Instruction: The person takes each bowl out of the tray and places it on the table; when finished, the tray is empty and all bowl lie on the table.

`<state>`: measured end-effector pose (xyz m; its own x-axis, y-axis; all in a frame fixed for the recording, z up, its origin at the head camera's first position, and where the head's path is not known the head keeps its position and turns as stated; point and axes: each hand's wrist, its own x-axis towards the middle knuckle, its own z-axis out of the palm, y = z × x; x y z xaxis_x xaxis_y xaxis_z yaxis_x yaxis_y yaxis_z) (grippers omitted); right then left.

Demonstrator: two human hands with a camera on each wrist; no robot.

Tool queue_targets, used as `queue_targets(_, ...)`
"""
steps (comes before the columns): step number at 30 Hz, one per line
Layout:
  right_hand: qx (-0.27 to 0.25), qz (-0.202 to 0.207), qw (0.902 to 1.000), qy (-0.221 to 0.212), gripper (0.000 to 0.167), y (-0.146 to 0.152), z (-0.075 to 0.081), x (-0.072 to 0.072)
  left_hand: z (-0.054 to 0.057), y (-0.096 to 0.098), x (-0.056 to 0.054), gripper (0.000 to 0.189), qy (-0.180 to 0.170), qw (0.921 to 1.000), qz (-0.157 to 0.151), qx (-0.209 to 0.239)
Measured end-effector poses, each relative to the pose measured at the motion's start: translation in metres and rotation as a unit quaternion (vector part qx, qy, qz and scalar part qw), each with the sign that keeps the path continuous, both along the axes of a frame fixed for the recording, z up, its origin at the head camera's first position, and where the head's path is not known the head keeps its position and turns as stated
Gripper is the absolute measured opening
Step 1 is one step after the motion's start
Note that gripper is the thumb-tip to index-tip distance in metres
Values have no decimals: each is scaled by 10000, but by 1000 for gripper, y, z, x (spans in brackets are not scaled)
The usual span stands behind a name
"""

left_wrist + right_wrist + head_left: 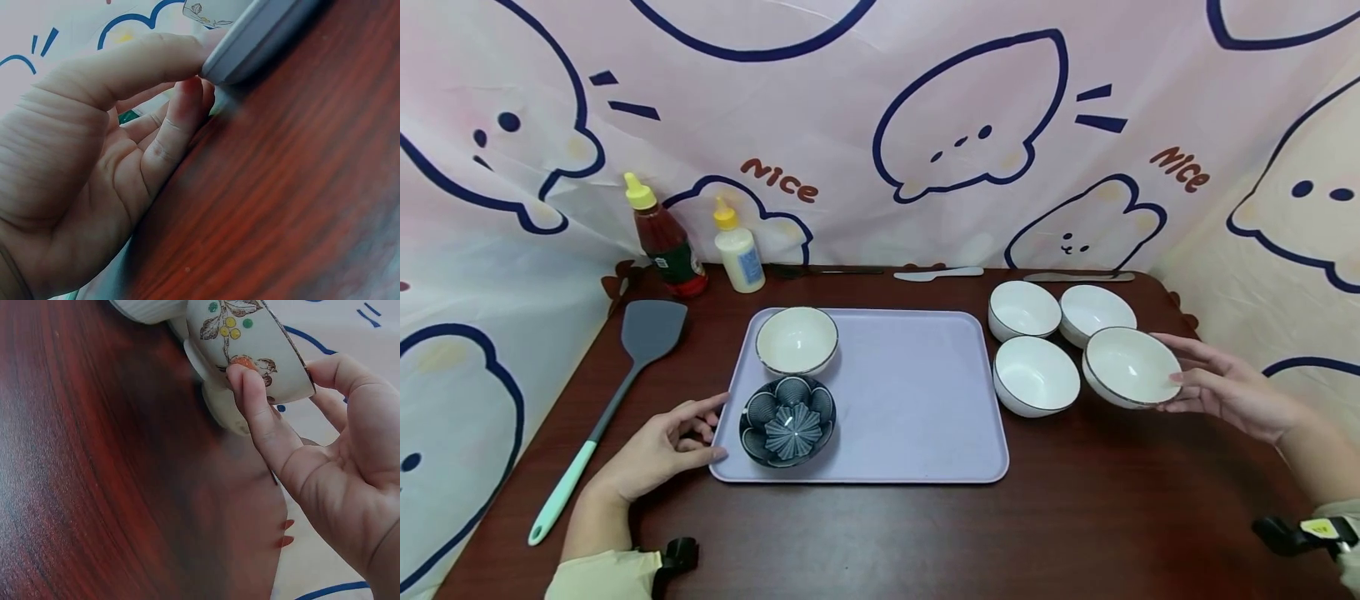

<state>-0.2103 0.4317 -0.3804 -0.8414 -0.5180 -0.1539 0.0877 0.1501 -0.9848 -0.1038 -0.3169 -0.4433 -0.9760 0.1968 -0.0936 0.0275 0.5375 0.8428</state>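
Observation:
My right hand holds a white bowl, thumb at its rim and fingers against its outer side; the right wrist view shows this bowl patterned with leaves and berries. My left hand grips the left edge of a lavender tray; in the left wrist view the thumb meets the tray's rim. On the tray's left side stand a white bowl and, in front of it, a dark blue bowl with a petal pattern.
Three white bowls stand right of the tray. Left lies a grey spatula with a mint handle. Behind are a red sauce bottle, a white bottle and a white knife along the back edge.

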Motion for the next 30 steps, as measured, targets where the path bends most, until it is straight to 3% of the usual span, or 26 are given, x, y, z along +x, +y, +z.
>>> queue_targets(9,12,82,9999,-77,59,9,-22,-10,2,0,0,72,-36,10000,47,17)
queue_targets(18,-632,217,9973,-321,59,9,-35,-8,1,1,0,72,-132,9999,43,53)
queue_targets(23,-658,290,9969,-334,59,11,-39,-7,1,1,-1,72,-124,9999,43,99)
queue_targets(30,-747,21,9966,-356,61,10,-51,1,0,0,0,72,-51,10000,-9,53)
